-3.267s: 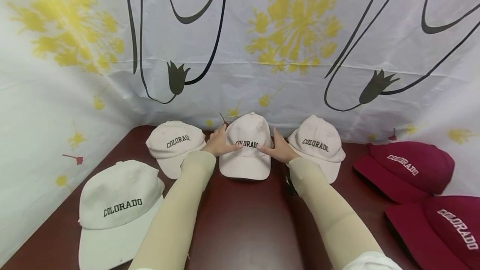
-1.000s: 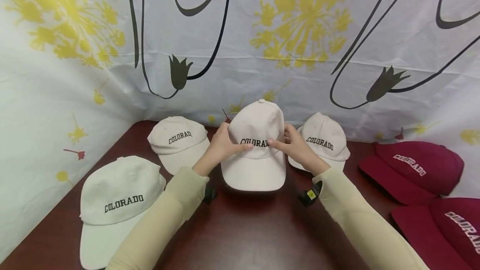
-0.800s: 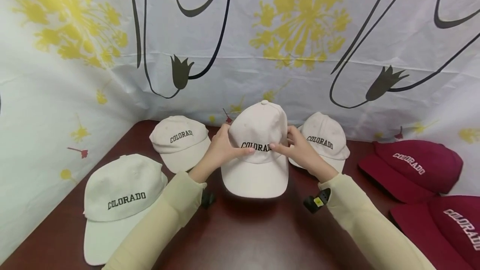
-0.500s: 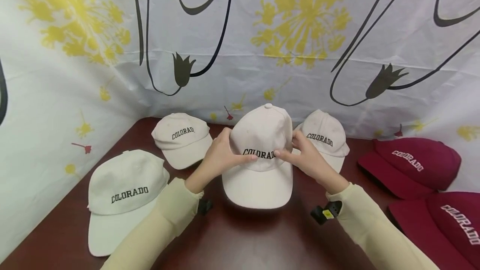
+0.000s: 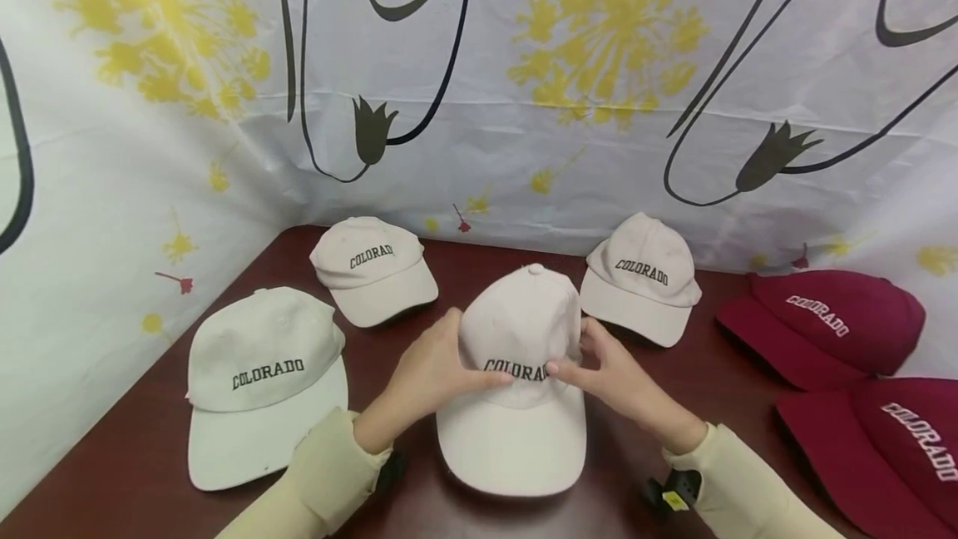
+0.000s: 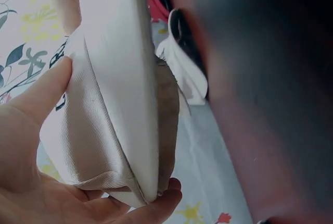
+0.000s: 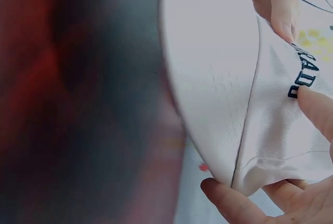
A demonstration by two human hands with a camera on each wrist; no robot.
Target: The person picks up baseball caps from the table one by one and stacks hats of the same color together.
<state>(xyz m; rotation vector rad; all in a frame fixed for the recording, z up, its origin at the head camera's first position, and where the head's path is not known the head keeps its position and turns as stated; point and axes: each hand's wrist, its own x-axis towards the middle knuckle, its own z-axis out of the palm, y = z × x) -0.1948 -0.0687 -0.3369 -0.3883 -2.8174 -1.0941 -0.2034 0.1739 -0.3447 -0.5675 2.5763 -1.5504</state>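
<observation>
Both hands hold a cream baseball cap (image 5: 516, 439) lettered COLORADO, its brim toward me, at the middle of the head view. My left hand (image 5: 422, 377) grips its left side, thumb across the front beside the lettering and fingers round the edge. On the other side my right hand (image 5: 614, 373) grips likewise, its thumb on the last letters. In the left wrist view, fingertips (image 6: 161, 208) curl under the cap's lower edge. The right wrist view shows the right fingers (image 7: 234, 200) at the brim's corner. Shadow under the brim suggests the cap is just off the table.
Two more cream caps, a left one (image 5: 374, 269) and a right one (image 5: 639, 277), stand at the back. A pale greenish-white cap (image 5: 262, 389) sits at left. Two maroon caps, one farther (image 5: 823, 327) and one nearer (image 5: 891, 447), lie at right. Patterned cloth (image 5: 479, 140) hangs behind the dark red table (image 5: 494, 256).
The hands took hold of the middle cream cap at the back, lifted it out of the row and brought it toward me. The other caps keep their places; the head view has shifted slightly.
</observation>
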